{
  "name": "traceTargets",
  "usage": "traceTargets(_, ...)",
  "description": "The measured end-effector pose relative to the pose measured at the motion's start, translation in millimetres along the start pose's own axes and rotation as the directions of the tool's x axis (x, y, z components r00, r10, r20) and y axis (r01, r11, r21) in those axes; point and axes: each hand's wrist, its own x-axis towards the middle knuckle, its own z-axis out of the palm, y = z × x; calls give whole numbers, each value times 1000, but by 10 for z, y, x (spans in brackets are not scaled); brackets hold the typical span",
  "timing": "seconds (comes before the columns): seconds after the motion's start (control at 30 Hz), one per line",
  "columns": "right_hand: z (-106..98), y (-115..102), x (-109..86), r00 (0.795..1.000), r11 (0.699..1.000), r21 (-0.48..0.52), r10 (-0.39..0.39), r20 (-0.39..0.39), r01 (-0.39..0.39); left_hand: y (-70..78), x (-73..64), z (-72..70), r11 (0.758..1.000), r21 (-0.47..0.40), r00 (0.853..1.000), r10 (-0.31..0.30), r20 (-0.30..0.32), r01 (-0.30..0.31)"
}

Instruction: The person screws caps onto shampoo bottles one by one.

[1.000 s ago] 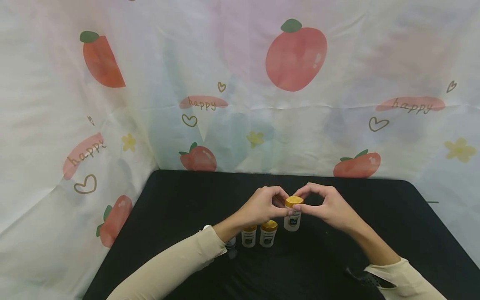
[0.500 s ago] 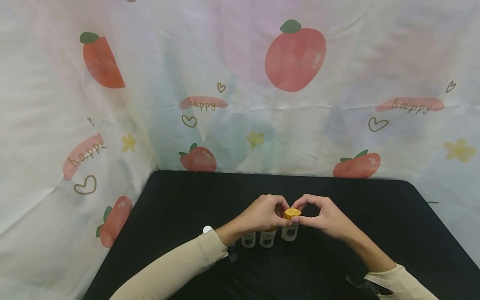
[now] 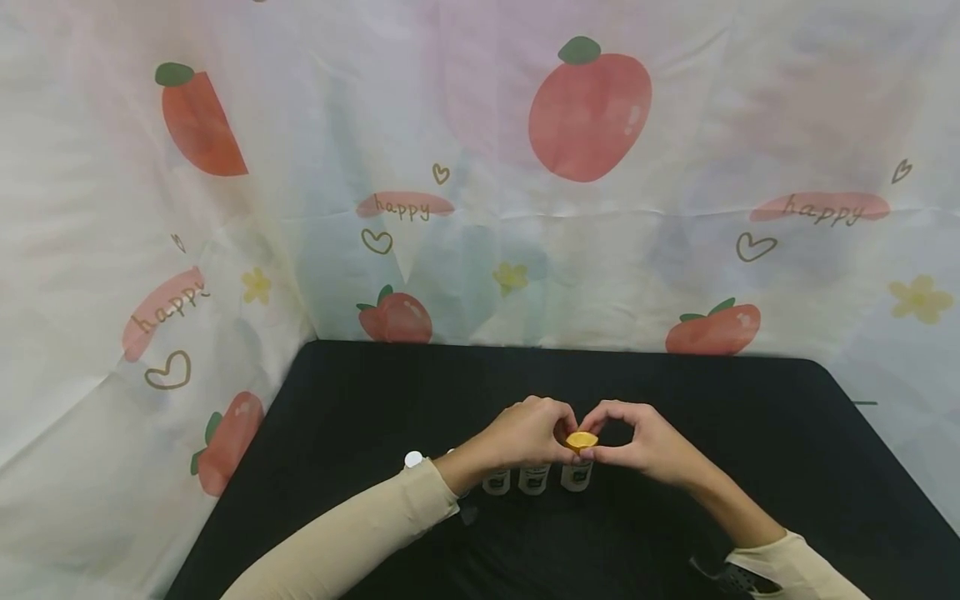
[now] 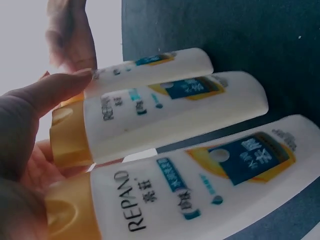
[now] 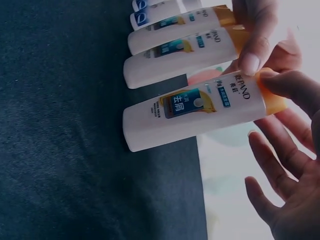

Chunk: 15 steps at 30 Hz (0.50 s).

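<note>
A white shampoo bottle (image 3: 577, 477) with a gold cap stands upright at the right end of a row. My left hand (image 3: 528, 433) pinches it near the cap from the left. From the right, my right hand (image 3: 637, 437) holds the cap between thumb and index finger; its other fingers spread loosely in the right wrist view. Two matching shampoo bottles stand to its left, a middle one (image 3: 533, 481) and a left one (image 3: 496, 482). The left hand hides their caps in the head view, but the left wrist view shows both gold caps.
White-capped bottles (image 3: 413, 459) stand further left, partly behind my left forearm; the right wrist view shows blue and white bottles (image 5: 155, 12) at that end. A black table (image 3: 390, 383) bears everything. A fruit-print curtain (image 3: 480, 275) hangs behind and at the left.
Both hands have lowered the shampoo bottle toward me and slightly left, so its base now lines up with the two matching bottles. Both hands keep hold of it.
</note>
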Motion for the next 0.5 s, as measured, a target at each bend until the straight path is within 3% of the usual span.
traceTargets(0.2, 2, 37, -3, 1000, 1000, 9, 10, 19, -11, -28, 14, -21, 1000, -18, 998, -17, 55, 18)
traceTargets(0.5, -69, 28, 32, 997, 998, -55, 10, 71, -6, -33, 24, -34, 999, -25, 997, -18, 76, 20)
